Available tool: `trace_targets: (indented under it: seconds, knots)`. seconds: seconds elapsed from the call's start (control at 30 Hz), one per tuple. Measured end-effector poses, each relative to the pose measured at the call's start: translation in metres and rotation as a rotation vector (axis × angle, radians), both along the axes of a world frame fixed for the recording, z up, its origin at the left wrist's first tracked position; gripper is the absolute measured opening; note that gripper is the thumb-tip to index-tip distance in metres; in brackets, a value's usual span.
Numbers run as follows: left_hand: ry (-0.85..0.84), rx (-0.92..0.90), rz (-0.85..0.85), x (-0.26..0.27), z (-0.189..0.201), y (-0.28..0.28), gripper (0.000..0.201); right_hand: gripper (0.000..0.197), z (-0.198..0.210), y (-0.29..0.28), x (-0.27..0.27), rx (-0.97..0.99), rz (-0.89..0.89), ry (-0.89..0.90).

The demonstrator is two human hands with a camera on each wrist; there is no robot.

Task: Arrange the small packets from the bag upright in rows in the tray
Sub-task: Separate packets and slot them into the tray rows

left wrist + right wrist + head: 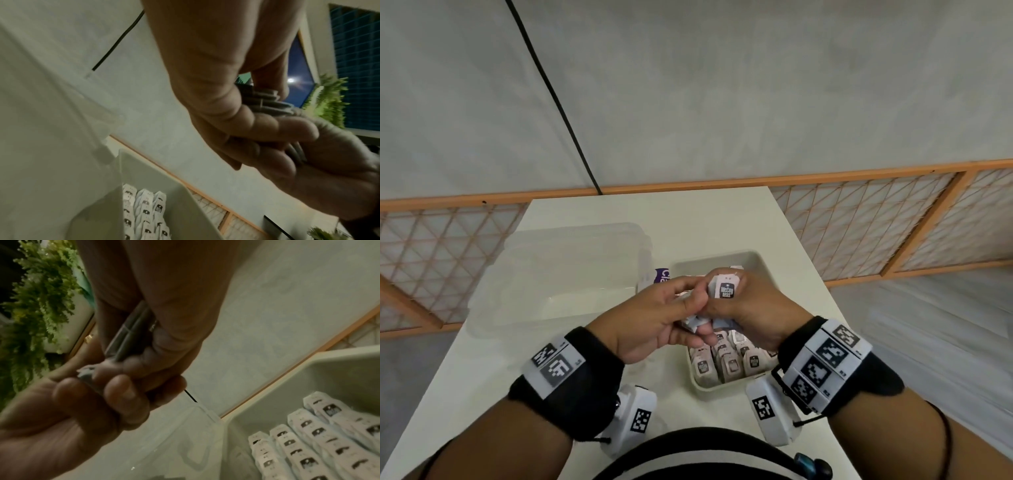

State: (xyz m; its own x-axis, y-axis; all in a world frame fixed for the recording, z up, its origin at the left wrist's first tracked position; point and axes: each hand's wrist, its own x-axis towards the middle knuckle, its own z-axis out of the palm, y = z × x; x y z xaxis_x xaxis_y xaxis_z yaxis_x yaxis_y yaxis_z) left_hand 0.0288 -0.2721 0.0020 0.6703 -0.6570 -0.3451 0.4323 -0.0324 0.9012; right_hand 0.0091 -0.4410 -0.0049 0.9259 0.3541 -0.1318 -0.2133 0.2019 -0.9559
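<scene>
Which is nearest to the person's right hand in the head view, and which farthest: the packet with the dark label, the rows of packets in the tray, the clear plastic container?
1. Packet with the dark label: pinched in the right hand.
2. Rows of packets: in the tray, just below.
3. Clear plastic container: left, beyond the left hand.

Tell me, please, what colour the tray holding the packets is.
The tray is plain pale beige; the head view shows it best.

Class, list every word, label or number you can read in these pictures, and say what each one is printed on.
"McCoy Teas": dark label on the packet held by the right hand.
"Cla": white letters on a purple item behind the left hand; the rest is hidden.
Labels on packets in the tray: too small to read.
Wristband markers: patterns; their small numbers are blurred.
</scene>
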Motion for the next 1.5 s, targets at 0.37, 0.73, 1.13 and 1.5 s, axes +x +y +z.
trace_targets:
  seconds: [0.37, 0.73, 1.13, 1.5]
  knots:
    - [0.142, -0.045, 0.102, 0.028, -0.019, -0.008, 0.032, 0.020, -0.005, -0.021, 0.029, 0.207, -0.097, 0.443]
    - [0.025, 0.006, 0.269, 0.039, -0.033, -0.012, 0.022, 0.017, -0.014, -0.028, 0.041, 0.077, -0.256, 0.429]
    - [-0.084, 0.043, 0.386, 0.042, -0.039, -0.012, 0.021, 0.026, 0.000, -0.044, 0.038, -0.205, -0.262, 0.097]
    - [-0.374, 0.164, 0.325, 0.034, -0.032, -0.024, 0.016, 0.019, 0.011, -0.038, 0.045, -0.383, -0.183, -0.106]
